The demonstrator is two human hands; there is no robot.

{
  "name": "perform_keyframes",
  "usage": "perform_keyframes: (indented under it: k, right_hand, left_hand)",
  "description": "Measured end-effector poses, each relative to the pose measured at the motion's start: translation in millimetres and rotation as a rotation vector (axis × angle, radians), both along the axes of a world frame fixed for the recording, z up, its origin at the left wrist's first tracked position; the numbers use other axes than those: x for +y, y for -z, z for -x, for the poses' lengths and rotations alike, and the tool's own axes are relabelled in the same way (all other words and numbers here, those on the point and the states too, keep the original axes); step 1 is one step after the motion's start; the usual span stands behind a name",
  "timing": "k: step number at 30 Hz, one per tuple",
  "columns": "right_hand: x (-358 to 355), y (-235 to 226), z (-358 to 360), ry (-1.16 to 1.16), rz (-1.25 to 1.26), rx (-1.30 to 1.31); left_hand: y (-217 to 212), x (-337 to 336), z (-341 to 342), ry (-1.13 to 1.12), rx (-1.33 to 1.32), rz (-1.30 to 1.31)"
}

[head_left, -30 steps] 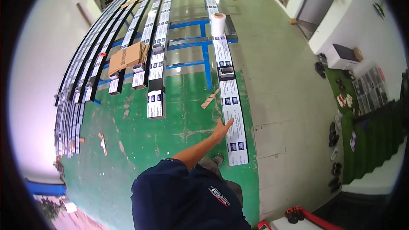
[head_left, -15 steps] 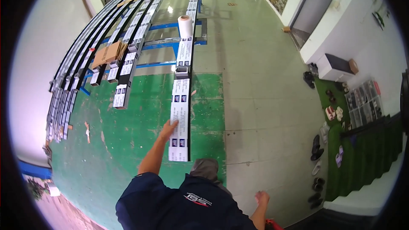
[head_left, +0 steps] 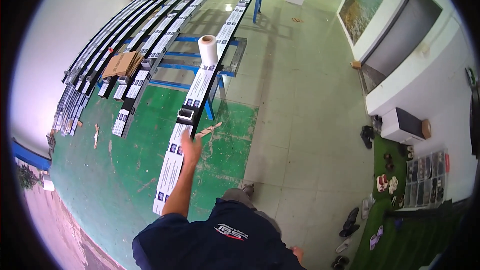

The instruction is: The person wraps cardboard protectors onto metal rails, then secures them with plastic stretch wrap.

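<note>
A long beam (head_left: pixel 170 167) wrapped in white printed film with dark side edges runs from near my body toward the far end. My left hand (head_left: pixel 191 149) is over its right edge, fingers stretched forward; whether it touches the beam is unclear. Just beyond the fingertips, a small dark bracket-like piece with a pale rim (head_left: pixel 186 114) sits on the beam. Farther along stands a roll of clear wrapping film (head_left: pixel 208 52), upright on its end. My right hand (head_left: pixel 297 254) hangs low at my right side, mostly hidden by my dark shirt, its fingers not readable.
More wrapped beams (head_left: pixel 131 101) lie in rows to the left, with flattened cardboard (head_left: pixel 121 65) on them. Blue metal stands (head_left: pixel 209 101) support the beams. Shoes (head_left: pixel 351 220) line the right side beside a clear shoe rack (head_left: pixel 427 177) and a white cabinet (head_left: pixel 400 126).
My left hand has moved forward along the beam, from its left side to its right edge. My right hand has dropped back toward my body. The view has shifted, so the beam now runs slantwise.
</note>
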State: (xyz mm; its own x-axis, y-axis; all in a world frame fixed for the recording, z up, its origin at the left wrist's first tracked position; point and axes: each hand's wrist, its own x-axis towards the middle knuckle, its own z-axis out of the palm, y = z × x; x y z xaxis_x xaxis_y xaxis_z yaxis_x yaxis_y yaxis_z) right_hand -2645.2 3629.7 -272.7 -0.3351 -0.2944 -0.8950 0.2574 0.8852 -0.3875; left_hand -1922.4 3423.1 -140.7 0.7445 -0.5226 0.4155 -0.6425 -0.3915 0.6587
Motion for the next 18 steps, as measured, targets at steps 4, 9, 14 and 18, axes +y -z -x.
perform_keyframes:
  k: [4, 9, 14, 18]
  right_hand:
    - [-121.8, -10.9, 0.6, 0.006, 0.020, -0.037]
    - [-279.4, -2.2, 30.1, 0.097, 0.053, -0.063]
    - [-443.7, 11.8, 103.3, 0.159, 0.058, -0.086]
    - [-595.2, 39.3, 161.4, 0.185, 0.055, -0.116]
  left_hand:
    - [-7.1, -152.0, 101.0, 0.428, 0.281, -0.075]
    - [2.6, -317.0, 236.4, 0.823, 0.468, -0.255]
    - [87.8, -426.0, 282.4, 0.917, 0.350, -0.501]
    - [183.0, -430.6, 269.8, 0.621, 0.513, -1.042]
